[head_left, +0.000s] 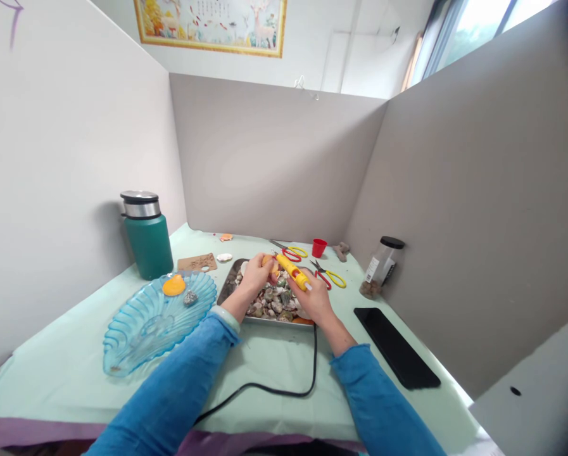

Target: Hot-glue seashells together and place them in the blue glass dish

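My left grip (256, 276) pinches an orange shell (269, 261), probably light, brittle, best held by its rim. My right grip (318, 299) clasps the yellow glue gun (290, 270).

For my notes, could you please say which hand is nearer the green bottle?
Left. The left hand is right of the green bottle, over the metal tray; the right hand is farther right.

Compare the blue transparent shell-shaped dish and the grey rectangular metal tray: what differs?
The dish has a ribbed, curved form; the tray has straight sides. The dish is transparent blue, the tray opaque grey. The dish holds an orange piece and a grey lump; the tray holds many shells. Both rest on the pale green cloth.
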Demonstrator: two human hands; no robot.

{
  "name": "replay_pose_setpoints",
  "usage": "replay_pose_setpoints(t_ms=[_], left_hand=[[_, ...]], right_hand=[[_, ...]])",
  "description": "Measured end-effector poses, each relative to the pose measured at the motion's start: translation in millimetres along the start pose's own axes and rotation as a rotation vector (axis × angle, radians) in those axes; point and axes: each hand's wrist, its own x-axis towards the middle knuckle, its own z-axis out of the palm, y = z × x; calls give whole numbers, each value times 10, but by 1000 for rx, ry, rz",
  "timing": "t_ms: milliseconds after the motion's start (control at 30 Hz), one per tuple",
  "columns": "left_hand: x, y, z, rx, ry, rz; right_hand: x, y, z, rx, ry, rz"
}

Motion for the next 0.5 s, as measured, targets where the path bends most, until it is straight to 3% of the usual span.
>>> replay_pose_setpoints(t_ms=[267,500], left_hand=[[27,3,-5,-87,44,-36],[26,-3,-7,-78,-3,-10]], right_hand=[[-5,2,-3,24,-38,-49],[-8,16,11,48,-37,-57]])
